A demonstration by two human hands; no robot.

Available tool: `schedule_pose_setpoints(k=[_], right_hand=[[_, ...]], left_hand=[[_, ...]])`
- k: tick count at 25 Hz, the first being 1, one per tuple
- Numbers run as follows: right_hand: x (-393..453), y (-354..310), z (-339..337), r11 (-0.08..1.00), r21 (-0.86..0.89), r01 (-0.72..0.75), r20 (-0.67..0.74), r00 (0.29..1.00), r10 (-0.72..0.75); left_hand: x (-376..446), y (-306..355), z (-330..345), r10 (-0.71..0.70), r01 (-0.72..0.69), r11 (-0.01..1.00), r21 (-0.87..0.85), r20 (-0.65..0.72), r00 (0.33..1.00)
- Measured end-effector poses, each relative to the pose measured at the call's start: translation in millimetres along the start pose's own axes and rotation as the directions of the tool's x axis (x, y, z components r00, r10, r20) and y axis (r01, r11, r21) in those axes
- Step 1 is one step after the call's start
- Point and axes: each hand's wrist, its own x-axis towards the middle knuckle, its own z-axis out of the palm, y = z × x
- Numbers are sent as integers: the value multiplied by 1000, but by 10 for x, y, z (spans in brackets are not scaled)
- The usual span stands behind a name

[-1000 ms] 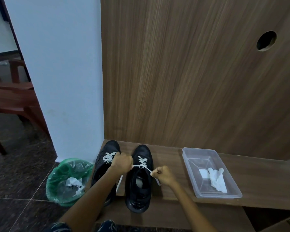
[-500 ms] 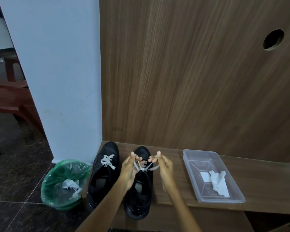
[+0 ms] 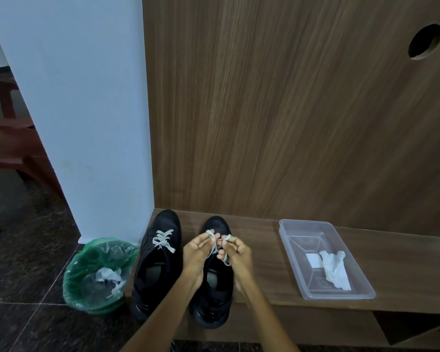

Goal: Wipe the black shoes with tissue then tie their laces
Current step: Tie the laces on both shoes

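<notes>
Laces [image 3: 215, 243] of the right-hand black shoe [image 3: 212, 295] are pinched in both hands above its tongue: left hand [image 3: 197, 252] and right hand [image 3: 235, 251] each hold a loop, fingertips nearly touching. Both shoes stand side by side on the wooden shelf [image 3: 391, 275], the left shoe [image 3: 154, 262] with laces already knotted. Clear tray [image 3: 290, 240] with tissue [image 3: 337, 269] lies to the right; green-lined bin [image 3: 79, 278] sits on the floor to the left.

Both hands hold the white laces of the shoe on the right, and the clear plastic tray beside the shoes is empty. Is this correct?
Not quite. The head view shows the clear tray holds white tissue. The rest stands: the left hand and right hand hold the white laces of the right-side shoe.
</notes>
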Motion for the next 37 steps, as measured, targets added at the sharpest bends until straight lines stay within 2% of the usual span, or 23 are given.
schedule_pose_setpoints(k=[2,5,7,10,12,15,18,21,23,24,26,27,29,30,34,35,37], right_hand=[[39,-19,36,999,-7,-36,-45,998,36],[79,-61,37,995,-47,-88,-57,995,85],[103,-75,7,992,-12,-128,-53,991,127],[125,-76,-21,979,22,-203,25,979,202],[150,-92,-37,971,-11,-238,81,968,238],[184,-178,-122,964,-1,-267,240,936,259],[203,-219,-206,956,13,-294,334,902,273],[219,-187,-169,955,-24,-294,293,912,288],[242,-141,-140,944,40,-326,239,921,308],[249,-130,-133,939,77,-336,220,924,313],[259,-123,-130,932,114,-344,209,926,316],[262,-124,-129,934,110,-339,209,927,312],[275,-116,-137,944,73,-321,195,933,302],[278,-108,-139,948,52,-314,184,936,300],[274,-84,-124,957,43,-287,166,947,276],[259,-87,-117,960,32,-277,167,949,269],[242,-89,-108,968,-29,-249,181,951,250]], left_hand=[[-20,1,24,2,-2,1000,12,-31,1000],[18,0,28,32,-22,985,169,-59,998],[33,13,10,61,-42,967,250,-68,996],[14,37,34,116,-117,933,340,21,993],[31,49,58,166,-196,850,489,105,981],[169,100,59,215,-246,620,745,141,966],[311,216,59,37,-200,573,794,219,975],[314,355,126,-55,-129,627,768,209,976],[313,368,80,-91,-69,646,760,166,982],[310,354,27,-85,-95,616,782,185,979],[305,298,-100,6,-233,465,854,260,965],[308,268,-140,69,-275,421,864,272,960],[302,240,-138,169,-311,425,850,263,950],[300,235,-122,176,-308,439,844,255,951],[307,229,-115,71,-289,487,825,292,954],[302,232,-104,96,-288,518,805,279,955],[270,222,-28,176,-232,690,685,152,973]])
